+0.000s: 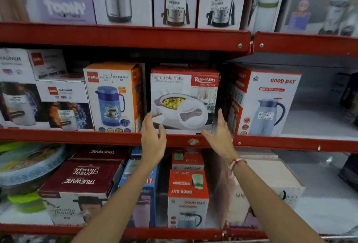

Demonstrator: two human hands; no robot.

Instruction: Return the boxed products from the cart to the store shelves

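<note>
head view: single camera, worn on the person's head | faces straight on at the red store shelves [124,40], tilted slightly down | close in, arm's reach, both forearms rising from the bottom edge | middle shelf centred, rows above and below cut at the edges | wide-angle bend at the sides

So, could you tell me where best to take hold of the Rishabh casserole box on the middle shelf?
Probably by its two vertical side faces, from the front. The Rishabh casserole box stands upright and wide, with narrow gaps beside it; the left hand and right hand are open at its lower corners.
</note>
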